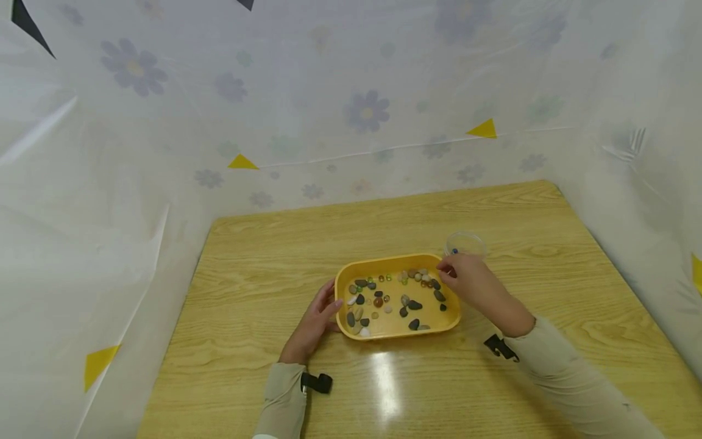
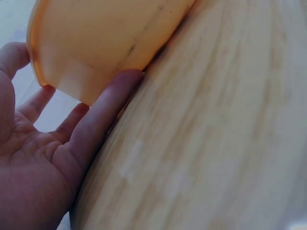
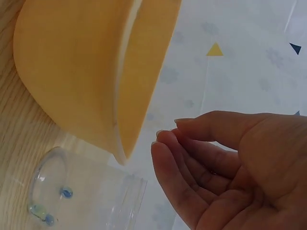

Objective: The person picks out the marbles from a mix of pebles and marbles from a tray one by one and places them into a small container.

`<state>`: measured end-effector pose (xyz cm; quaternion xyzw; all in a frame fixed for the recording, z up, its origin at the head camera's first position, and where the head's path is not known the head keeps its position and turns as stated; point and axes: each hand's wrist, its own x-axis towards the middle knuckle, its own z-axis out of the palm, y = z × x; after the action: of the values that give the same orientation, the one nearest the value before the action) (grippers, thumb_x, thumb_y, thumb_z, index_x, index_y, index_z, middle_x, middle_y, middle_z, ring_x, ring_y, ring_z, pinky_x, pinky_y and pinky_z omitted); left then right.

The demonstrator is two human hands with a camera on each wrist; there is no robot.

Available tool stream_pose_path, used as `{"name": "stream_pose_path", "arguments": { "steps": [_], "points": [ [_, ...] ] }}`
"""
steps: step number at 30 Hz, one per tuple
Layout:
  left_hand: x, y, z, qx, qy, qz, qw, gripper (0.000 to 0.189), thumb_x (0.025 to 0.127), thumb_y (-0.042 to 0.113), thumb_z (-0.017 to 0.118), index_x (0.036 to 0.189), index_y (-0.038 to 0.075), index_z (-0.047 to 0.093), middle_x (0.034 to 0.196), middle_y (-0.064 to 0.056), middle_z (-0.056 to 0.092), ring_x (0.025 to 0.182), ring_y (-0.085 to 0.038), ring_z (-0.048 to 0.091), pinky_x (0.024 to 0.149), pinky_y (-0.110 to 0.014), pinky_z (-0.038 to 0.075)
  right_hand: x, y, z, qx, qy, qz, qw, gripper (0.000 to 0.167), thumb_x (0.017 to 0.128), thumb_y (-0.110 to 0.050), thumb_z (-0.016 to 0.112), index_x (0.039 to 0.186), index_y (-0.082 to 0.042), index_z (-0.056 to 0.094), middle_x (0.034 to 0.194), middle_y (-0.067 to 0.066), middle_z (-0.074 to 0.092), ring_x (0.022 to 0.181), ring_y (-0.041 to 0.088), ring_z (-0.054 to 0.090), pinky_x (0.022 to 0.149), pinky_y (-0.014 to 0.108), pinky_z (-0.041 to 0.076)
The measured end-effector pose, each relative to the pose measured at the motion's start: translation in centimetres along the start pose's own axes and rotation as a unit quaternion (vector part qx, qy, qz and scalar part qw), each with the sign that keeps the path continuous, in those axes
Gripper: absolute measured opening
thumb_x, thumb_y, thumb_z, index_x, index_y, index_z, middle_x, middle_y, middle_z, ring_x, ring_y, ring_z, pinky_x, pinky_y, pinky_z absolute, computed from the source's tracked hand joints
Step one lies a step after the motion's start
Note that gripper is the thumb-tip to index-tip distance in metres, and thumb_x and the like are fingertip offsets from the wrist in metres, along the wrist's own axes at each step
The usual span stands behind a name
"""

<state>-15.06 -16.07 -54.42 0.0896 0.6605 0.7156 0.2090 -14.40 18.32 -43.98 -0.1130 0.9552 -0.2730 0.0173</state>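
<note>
A yellow tray (image 1: 400,335) holds several dark, white and brown pebbles and several glass marbles. At its left end, my left hand (image 1: 316,320) grips it, the thumb over the rim and the other fingers against the outside wall (image 2: 91,57). My right hand (image 1: 473,285) hovers over the tray's right end. In the right wrist view its fingers (image 3: 180,184) are loosely curled, the thumb near the fingertips, and nothing shows between them. Beside the tray stands a clear plastic cup (image 3: 96,191) with a few blue and greenish marbles inside, partly hidden by my right hand in the head view.
The tray and cup rest on a wood-grain table (image 1: 263,262). A pale flower-patterned sheet (image 1: 307,110) hangs behind the table and along its sides, with yellow triangles (image 1: 485,129) on it. Black straps (image 1: 317,382) sit at both wrists.
</note>
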Motion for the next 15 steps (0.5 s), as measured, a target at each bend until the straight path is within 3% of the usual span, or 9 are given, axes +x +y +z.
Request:
{"name": "stream_pose_path", "arguments": {
  "steps": [5, 12, 15],
  "points": [
    [0.0, 0.1, 0.0, 0.0, -0.004, 0.006, 1.0, 0.05, 0.098, 0.025, 0.049, 0.144, 0.031, 0.031, 0.145, -0.002, 0.032, 0.119, -0.03, 0.045, 0.069, -0.046, 0.055, 0.3, -0.7, 0.9, -0.007, -0.022, 0.012, 0.9997, 0.015, 0.088, -0.01, 0.062, 0.096, 0.001, 0.069, 0.084, 0.005, 0.063, 0.076, 0.019, 0.056, 0.065, 0.035, 0.05],
    [0.0, 0.1, 0.0, -0.003, -0.005, 0.004, 1.0, 0.048, 0.098, 0.026, 0.05, 0.143, 0.033, 0.033, 0.144, 0.001, 0.034, 0.118, -0.029, 0.046, 0.071, -0.047, 0.054, 0.6, -1.4, 2.5, -0.035, -0.072, 0.036, 0.9962, 0.009, 0.088, -0.01, 0.062, 0.088, -0.003, 0.068, 0.068, 0.0, 0.054, 0.059, 0.013, 0.047, 0.051, 0.026, 0.041],
    [0.0, 0.1, 0.0, -0.004, -0.01, 0.008, 0.9999, 0.049, 0.098, 0.026, 0.05, 0.143, 0.033, 0.032, 0.144, 0.001, 0.033, 0.119, -0.03, 0.046, 0.071, -0.048, 0.054, 0.7, -1.3, 3.1, -0.05, -0.073, 0.029, 0.9957, 0.009, 0.089, -0.009, 0.06, 0.084, -0.004, 0.066, 0.066, 0.001, 0.052, 0.056, 0.013, 0.045, 0.049, 0.025, 0.039]
  ]
}}
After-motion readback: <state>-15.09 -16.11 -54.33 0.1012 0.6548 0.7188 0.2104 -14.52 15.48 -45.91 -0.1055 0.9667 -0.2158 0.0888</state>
